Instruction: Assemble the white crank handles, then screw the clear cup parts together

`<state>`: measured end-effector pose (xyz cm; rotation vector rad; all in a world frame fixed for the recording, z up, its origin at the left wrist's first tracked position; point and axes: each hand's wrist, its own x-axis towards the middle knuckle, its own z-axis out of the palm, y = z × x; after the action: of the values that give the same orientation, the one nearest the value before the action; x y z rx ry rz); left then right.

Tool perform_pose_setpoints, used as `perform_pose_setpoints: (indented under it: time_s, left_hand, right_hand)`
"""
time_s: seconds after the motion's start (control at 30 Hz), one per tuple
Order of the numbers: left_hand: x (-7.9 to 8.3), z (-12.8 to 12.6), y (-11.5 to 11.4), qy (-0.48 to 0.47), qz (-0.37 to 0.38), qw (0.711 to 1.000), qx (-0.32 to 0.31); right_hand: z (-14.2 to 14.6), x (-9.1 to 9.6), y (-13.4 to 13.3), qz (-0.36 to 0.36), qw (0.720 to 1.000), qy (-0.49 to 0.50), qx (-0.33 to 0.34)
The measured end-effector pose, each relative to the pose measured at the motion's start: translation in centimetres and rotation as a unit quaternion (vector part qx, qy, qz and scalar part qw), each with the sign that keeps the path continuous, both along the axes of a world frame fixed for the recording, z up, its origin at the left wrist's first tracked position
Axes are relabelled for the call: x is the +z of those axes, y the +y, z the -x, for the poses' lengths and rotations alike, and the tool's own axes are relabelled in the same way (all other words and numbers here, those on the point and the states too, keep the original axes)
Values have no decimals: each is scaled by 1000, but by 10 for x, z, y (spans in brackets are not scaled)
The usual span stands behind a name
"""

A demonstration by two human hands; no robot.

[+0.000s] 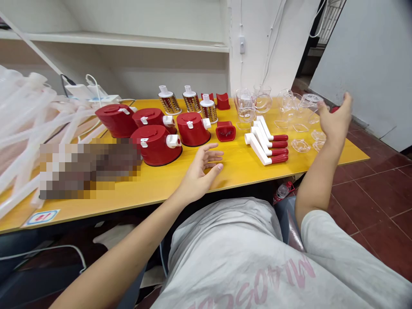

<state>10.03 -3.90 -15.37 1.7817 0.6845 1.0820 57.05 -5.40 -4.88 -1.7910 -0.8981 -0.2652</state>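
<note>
We are holding our left hand (198, 174) open and empty beside the round red plastic housing (155, 148) on the yellow wooden table (238, 171), our open right hand (336, 118) raised beyond the clear plastic dishes (300, 145); all parts are lying separate.

The table (151, 193) is a warm, glossy yellow, and the grater housings (193, 131) on it are deep red with white knobs. The grater drums (169, 104) show a dotted pattern of gold-toned holes over red, the crank handles (259, 148) are white with ribbed red grips, and the cups (244, 101) are colourless clear plastic. The T-shirt (225, 240) is pale grey with pink lettering, and the floor tiles (380, 193) are dark maroon with pale grout lines.
</note>
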Motion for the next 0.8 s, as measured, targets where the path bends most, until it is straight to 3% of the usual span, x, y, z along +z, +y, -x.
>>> perform_pose_setpoints:
  time_s: [0.1, 0.17, 0.33, 0.43, 0.6, 0.8]
  left_hand:
    - [0, 0, 0, 5, -11, 1000, 2]
    - [0, 0, -1, 8, -14, 1000, 4]
    - [1, 0, -3, 13, -20, 1000, -3]
    - [2, -1, -5, 28, -29, 999, -9]
    - [3, 0, -6, 43, -46, 998, -7]
    - [4, 0, -7, 51, -52, 997, -6]
  right_hand:
    - [17, 13, -8, -77, 995, -54, 39]
    - [28, 16, -5, -79, 988, -93, 91]
    - [46, 7, 16, 121, 965, -130, 193]
    - [45, -2, 28, 187, 945, -130, 234]
    - [37, -11, 37, 205, 936, -120, 258]
    - [40, -12, 38, 130, 961, -134, 203]
